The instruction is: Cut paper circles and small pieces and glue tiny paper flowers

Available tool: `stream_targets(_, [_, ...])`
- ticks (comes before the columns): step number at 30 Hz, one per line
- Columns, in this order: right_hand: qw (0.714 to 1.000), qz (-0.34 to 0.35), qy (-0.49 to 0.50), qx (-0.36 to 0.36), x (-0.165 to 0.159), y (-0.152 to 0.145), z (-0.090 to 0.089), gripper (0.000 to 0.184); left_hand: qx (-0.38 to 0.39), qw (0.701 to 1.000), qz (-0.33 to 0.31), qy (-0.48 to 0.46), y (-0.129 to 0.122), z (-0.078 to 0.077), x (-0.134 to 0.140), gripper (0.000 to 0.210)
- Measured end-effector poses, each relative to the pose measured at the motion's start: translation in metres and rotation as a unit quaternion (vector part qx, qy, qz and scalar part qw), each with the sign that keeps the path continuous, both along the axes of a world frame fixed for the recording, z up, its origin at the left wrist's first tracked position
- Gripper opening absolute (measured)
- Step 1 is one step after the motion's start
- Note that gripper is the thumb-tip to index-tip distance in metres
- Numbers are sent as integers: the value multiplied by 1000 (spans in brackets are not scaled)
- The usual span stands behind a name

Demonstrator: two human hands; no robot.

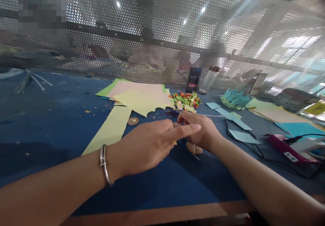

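My left hand [149,144], with a silver bangle at its wrist, is over the blue table. Its index finger points to the right while the other fingers curl in. Close against it is my right hand [200,129], fingers bent and pinched together. Whatever lies between the two hands is mostly hidden. Below the right hand a small brown block-like thing [194,148] shows, with a thin dark edge near it. Just beyond the hands sits a pile of small green, orange and cream paper scraps [186,100]. A round brown disc [133,121] lies left of the fingers.
Stacked coloured paper sheets [142,99] and a pale yellow strip [109,127] lie behind my left hand. To the right are light blue paper pieces [243,137], a spiky blue paper form [235,99] and a magenta power strip [286,148] with cables. A perforated metal screen [162,60] stands behind.
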State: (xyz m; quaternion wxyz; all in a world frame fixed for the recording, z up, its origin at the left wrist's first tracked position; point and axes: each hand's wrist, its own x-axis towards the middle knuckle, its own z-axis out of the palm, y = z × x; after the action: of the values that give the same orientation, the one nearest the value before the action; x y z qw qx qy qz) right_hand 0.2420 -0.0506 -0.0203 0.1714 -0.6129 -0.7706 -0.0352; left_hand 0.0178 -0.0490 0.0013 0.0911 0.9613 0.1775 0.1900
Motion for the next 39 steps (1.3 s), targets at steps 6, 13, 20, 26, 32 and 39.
stream_targets(6, [999, 25, 25, 12, -5, -4, -1, 9, -25, 1000, -14, -4, -4, -3, 2, 62])
stream_targets(13, [963, 101, 250, 17, -11, -10, -1, 14, -49, 978, 56, -193, 18, -8, -4, 60])
stream_targets(20, [934, 144, 326, -12, -16, -12, 4, 23, -32, 973, 74, -215, 15, -6, -3, 59])
stream_targets(26, [924, 149, 351, -30, -15, -12, 3, 24, -29, 973, 70, -220, 15, -6, -3, 60])
stream_targets(32, [916, 151, 370, -39, -15, -11, 3, 22, -23, 972, 59, -225, 17, -8, -3, 60])
stream_targets(39, [912, 157, 374, -62, -13, -10, -1, 15, 21, 980, 46, -191, 18, -10, -4, 59])
